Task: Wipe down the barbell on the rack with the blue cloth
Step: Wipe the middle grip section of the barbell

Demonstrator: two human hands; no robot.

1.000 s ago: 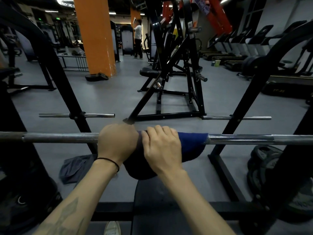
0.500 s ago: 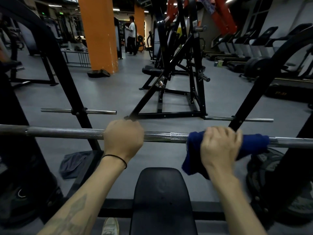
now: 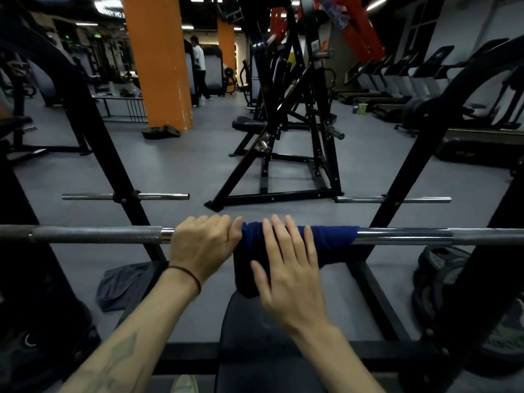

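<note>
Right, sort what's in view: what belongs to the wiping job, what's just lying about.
In use: barbell, blue cloth, left hand, right hand.
Lying about: grey rag on the floor, weight plates, bench pad.

barbell (image 3: 96, 235): both ends cut off at 9 and 3 o'clock edges; mid shaft hidden under blue cloth (image 3: 331, 236) and left hand (image 3: 202, 245). Left fingertips curl over far side of bar, out of sight. Right hand (image 3: 286, 268) slightly motion-blurred, covers cloth's middle; can't tell if cloth wraps fully round bar. Bench pad (image 3: 255, 350) cut off at 6 o'clock. Shoe (image 3: 184, 384) only partly in frame. Weight plates (image 3: 442, 268) at 4 o'clock too dark to count.
</note>
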